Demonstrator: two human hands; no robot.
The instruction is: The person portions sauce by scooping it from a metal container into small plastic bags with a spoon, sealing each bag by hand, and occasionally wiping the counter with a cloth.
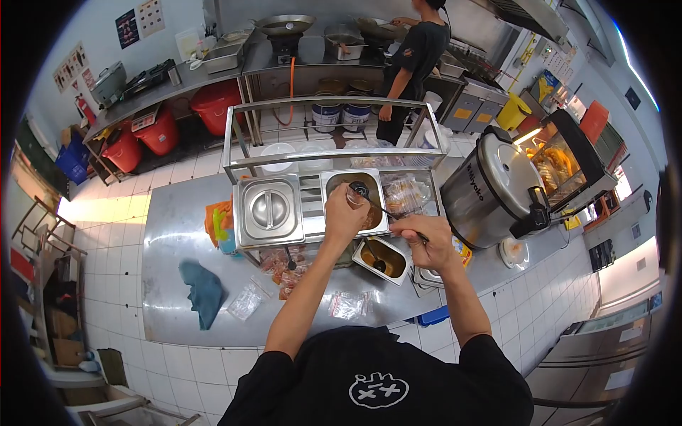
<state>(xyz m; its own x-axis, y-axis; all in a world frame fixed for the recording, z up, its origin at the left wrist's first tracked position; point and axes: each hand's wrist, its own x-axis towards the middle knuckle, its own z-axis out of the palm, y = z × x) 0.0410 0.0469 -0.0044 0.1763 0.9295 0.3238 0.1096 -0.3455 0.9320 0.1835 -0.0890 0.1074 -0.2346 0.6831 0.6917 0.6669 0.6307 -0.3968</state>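
Observation:
My left hand (347, 211) is closed around a small clear cup (354, 197) over an open steel pan (371, 221) in the metal rack. The handle of a black ladle (382, 210) is gripped in my right hand (428, 240), right of that pan. The ladle's dark bowl is at the cup's rim; what is in it cannot be made out. Left of the open pan sits a lidded steel pan (269, 211). In front of my right hand, a smaller steel pan (381, 260) holds brown sauce and another black ladle (377, 265).
A large silver cooker (490, 186) and a glass display case (561, 160) stand to the right. Plastic bags (349, 304) and a teal cloth (202, 292) lie on the steel table (167, 248). A person (415, 67) stands at the back stove.

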